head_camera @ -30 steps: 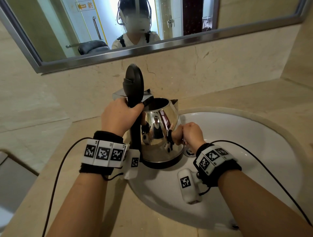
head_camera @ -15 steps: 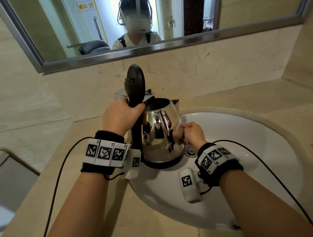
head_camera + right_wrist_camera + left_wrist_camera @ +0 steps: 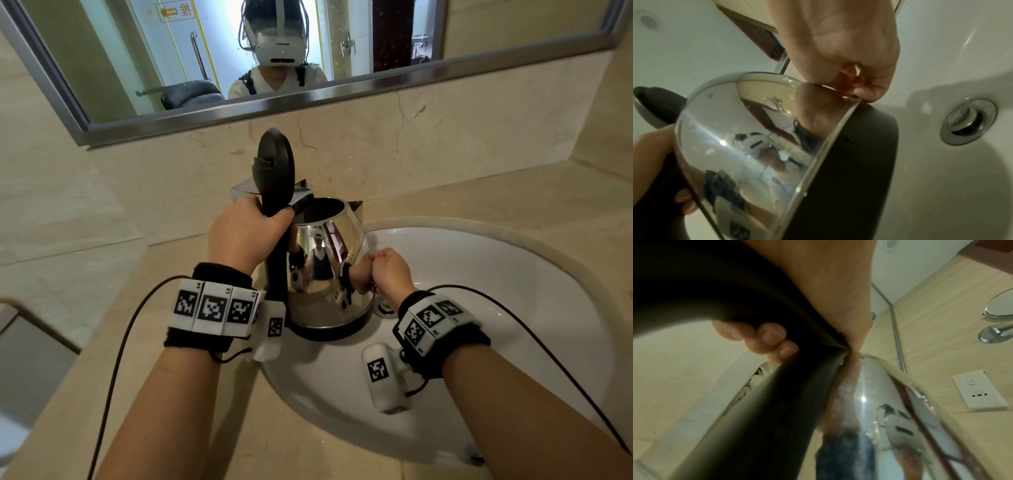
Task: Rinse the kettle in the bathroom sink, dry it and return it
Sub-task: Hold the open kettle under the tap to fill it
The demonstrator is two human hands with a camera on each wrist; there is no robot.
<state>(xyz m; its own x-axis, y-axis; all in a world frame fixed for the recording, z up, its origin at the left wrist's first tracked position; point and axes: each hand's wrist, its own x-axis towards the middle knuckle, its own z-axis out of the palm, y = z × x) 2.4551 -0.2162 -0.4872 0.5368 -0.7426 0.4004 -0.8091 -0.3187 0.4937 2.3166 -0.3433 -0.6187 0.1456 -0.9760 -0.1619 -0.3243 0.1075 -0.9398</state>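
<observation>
A shiny steel kettle [image 3: 325, 274] with a black base stands upright over the left part of the white sink [image 3: 496, 274]. Its black lid [image 3: 275, 168] stands open. My left hand [image 3: 246, 240] grips the top of the black handle; the fingers [image 3: 768, 335] wrap round it beside the kettle body [image 3: 869, 402]. My right hand [image 3: 387, 270] is curled into a fist against the kettle's right side. In the right wrist view this right hand [image 3: 838, 48] touches the steel wall of the kettle [image 3: 735, 138] just above the base. I see nothing held in it.
A chrome faucet [image 3: 239, 192] sits behind the kettle at the wall. The drain [image 3: 968, 121] lies just right of the kettle's base. A beige stone counter [image 3: 171, 377] surrounds the basin, with a mirror [image 3: 239, 51] above. A wall socket [image 3: 980, 389] shows in the left wrist view.
</observation>
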